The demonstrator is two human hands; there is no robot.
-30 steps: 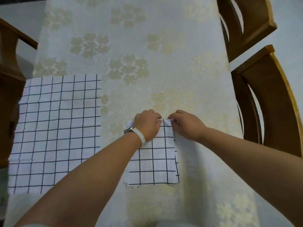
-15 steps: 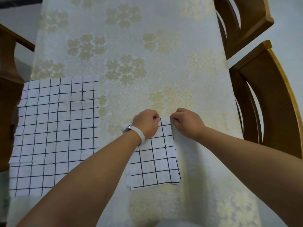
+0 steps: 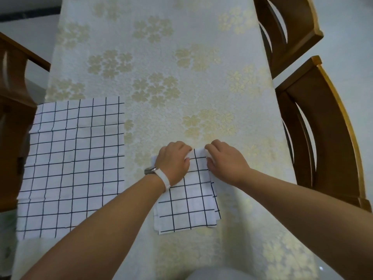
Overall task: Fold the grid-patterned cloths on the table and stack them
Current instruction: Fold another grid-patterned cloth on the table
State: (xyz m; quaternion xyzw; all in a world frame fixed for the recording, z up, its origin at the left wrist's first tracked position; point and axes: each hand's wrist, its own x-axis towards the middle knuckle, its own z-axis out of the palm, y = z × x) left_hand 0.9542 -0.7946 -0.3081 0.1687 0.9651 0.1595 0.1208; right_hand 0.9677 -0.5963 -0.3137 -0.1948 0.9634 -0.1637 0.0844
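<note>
A folded white cloth with a black grid (image 3: 187,207) lies in several layers on the table in front of me. My left hand (image 3: 174,161), with a white wristband, rests curled on its far left corner. My right hand (image 3: 226,161) pinches its far right corner, fingers curled round the edge. A second grid cloth (image 3: 72,166) lies spread flat at the left side of the table, untouched, its left edge reaching the table's edge.
The table (image 3: 181,67) wears a cream cloth with pale gold flowers. Two wooden chairs (image 3: 323,138) stand along the right side, and another wooden chair (image 3: 14,110) stands at the left. A pale rounded object (image 3: 214,273) shows at the bottom edge.
Both hands stay on the far edge of the folded cloth and have drawn slightly apart. The folded cloth's layers lie a little more askew at the near right corner.
</note>
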